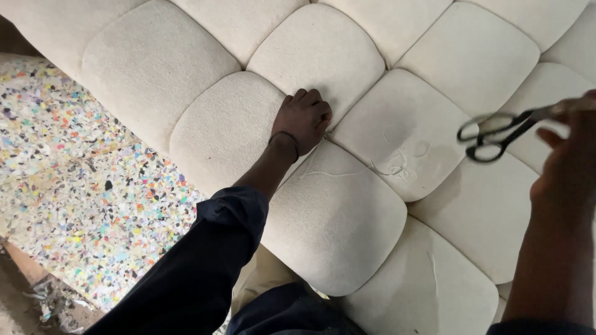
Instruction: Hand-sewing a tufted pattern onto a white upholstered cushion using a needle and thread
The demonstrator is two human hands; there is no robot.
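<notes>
Right hand [568,170], blurred, gripping black scissors [500,131], apparently by the blades, loop handles pointing left. Left hand [302,120] fisted, pressed into tufted cream cushion [335,217] seam, perhaps pinching loose thread [372,167] trailing right toward the scissors; left hand nearer.

No packages, labels, signs or screens show anywhere in this view — not on the cream tufted cushion [347,205], nor on the speckled foam sheet to its left.
</notes>
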